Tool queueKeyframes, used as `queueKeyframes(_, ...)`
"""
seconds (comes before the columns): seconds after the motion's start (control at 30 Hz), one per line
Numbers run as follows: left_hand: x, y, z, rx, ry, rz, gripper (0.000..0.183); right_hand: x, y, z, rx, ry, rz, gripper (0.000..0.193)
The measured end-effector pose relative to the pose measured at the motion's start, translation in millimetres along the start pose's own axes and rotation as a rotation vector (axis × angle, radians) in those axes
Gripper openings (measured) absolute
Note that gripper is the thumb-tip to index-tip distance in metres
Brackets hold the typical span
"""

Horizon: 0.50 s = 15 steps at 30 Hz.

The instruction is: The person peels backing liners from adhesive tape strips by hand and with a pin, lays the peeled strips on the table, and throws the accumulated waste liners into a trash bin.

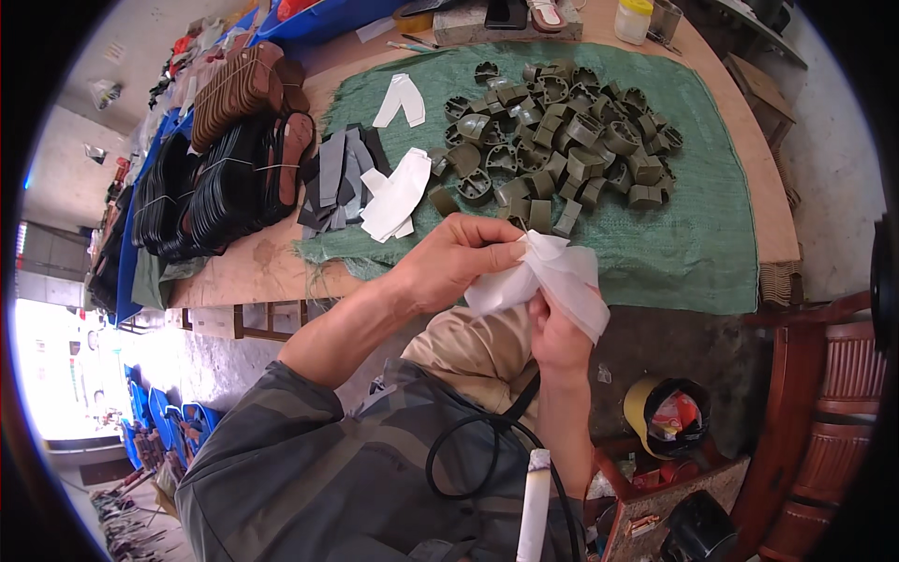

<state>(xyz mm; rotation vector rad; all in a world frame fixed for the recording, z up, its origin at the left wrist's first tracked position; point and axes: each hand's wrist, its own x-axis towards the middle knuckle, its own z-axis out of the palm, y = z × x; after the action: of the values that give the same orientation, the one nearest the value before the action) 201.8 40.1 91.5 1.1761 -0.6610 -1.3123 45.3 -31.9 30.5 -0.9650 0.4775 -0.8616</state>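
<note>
A thin, soft white sheet (498, 292), tissue or fine cloth, is gathered and folded between my hands at the near edge of the table. My left hand (449, 260) pinches its upper edge between thumb and fingers. On the other side, my right hand (562, 335) is closed on the lower part, with folds draping over its fingers. Just beyond lies a heap of olive-green hollow pieces (585, 129), shaped like shoe heels, on a green woven sheet (698, 239). Left of the heap are white cut pieces (401, 199) and grey strips (335, 169).
Bundled black soles (234, 183) and brown soles (239, 94) stand at the table's left. A yellow-lidded jar (633, 21) and a phone (506, 13) are at the back. Below right are a bucket (639, 412) and a wooden chair (801, 421). A cigarette (534, 506) shows low in view.
</note>
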Motion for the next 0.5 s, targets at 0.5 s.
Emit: queueKeyframes(0.5,-5,-4,11,-0.459,0.138,-0.196,0.020,2,38,-28,0.252,-0.194,0.123,0.023)
